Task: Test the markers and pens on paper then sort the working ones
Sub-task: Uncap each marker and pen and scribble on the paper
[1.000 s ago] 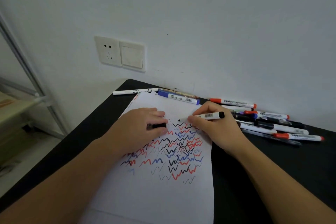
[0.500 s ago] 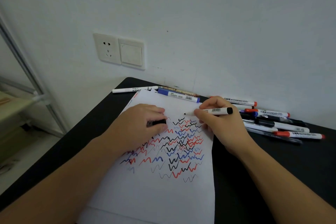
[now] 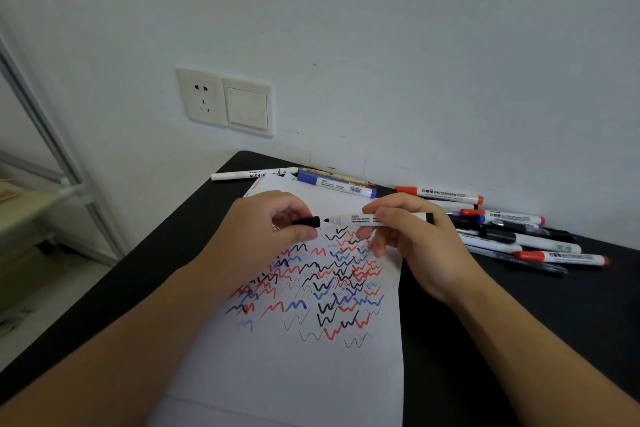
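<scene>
A white sheet of paper (image 3: pixel 294 374) lies on the black table (image 3: pixel 519 340), covered with red, blue and black zigzag marks. My right hand (image 3: pixel 415 243) holds a white marker with a black tip (image 3: pixel 353 219) level above the paper, tip pointing left. My left hand (image 3: pixel 263 236) holds its black cap (image 3: pixel 308 221) just left of the tip, a small gap between them. A pile of several markers and pens (image 3: pixel 519 236) lies at the right by the wall. A blue marker (image 3: pixel 336 184) and a white acrylic marker (image 3: pixel 252 174) lie beyond the paper.
The wall stands right behind the table, with a socket and switch plate (image 3: pixel 225 102). The table's left edge drops to the floor, where a metal frame (image 3: pixel 52 135) and a low shelf (image 3: pixel 20 215) stand.
My right hand lifted the marker off the paper and turned it level. My left hand rose from the paper and brought the cap up to the tip.
</scene>
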